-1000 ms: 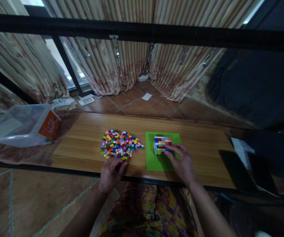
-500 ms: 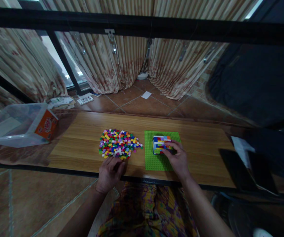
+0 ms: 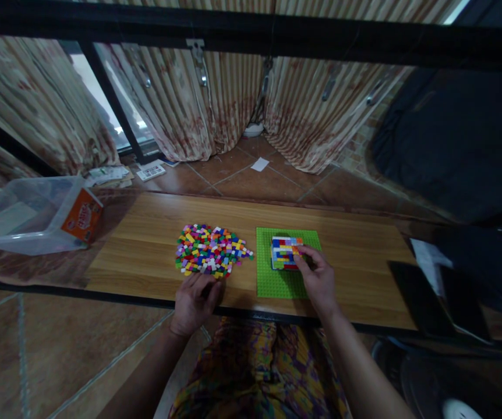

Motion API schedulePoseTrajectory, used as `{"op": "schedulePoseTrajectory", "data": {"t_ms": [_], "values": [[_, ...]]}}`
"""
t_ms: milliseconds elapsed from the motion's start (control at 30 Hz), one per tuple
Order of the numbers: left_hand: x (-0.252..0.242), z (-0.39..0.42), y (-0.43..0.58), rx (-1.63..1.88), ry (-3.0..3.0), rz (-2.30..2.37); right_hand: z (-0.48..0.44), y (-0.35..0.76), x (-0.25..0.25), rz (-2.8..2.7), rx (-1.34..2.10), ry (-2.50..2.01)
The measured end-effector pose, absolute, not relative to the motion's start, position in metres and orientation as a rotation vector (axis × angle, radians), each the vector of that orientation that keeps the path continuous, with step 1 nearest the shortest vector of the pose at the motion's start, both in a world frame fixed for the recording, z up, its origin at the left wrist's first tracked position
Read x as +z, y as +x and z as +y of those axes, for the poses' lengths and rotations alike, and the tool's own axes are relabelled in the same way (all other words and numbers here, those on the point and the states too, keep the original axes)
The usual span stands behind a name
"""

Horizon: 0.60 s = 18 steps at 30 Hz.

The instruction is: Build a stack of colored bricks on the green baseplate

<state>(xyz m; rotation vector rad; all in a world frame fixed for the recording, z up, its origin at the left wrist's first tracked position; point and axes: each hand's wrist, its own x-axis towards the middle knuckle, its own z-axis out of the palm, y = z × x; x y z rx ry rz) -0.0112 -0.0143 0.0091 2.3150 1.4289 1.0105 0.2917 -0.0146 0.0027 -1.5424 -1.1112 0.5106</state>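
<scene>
A multicoloured block of stacked building bricks [image 3: 282, 256] sits on a green studded baseplate [image 3: 268, 285]. At its right side is my right hand [image 3: 318, 282], thumb and forefinger pinched on a small orange-yellow building brick [image 3: 296, 250] at the top of the stack. Whether that brick is attached is too small to tell. To the left lies a heap of loose coloured bricks [image 3: 209, 250]. My left hand [image 3: 196, 299] rests at the heap's near edge with its fingers curled in; anything between the fingertips is hidden.
The wooden table [image 3: 141, 250] has a dark front edge. A clear plastic bin [image 3: 28, 227] with an orange label stands at the left end. Dark flat objects [image 3: 419, 297] and a white paper [image 3: 426, 262] lie at the right. Curtains hang beyond the table.
My right hand has shifted slightly right and back, uncovering more of the brick stack's top. The left hand stays by the heap. The whole view has tilted slightly.
</scene>
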Motion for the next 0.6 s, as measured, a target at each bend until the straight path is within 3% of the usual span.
{"op": "schedulePoseTrajectory", "data": {"t_ms": [600], "values": [[0.0095,-0.0154,-0.0112,1.002,2.317,1.449,-0.0064,0.2823,-0.0025,-0.993,0.520,-1.607]]}}
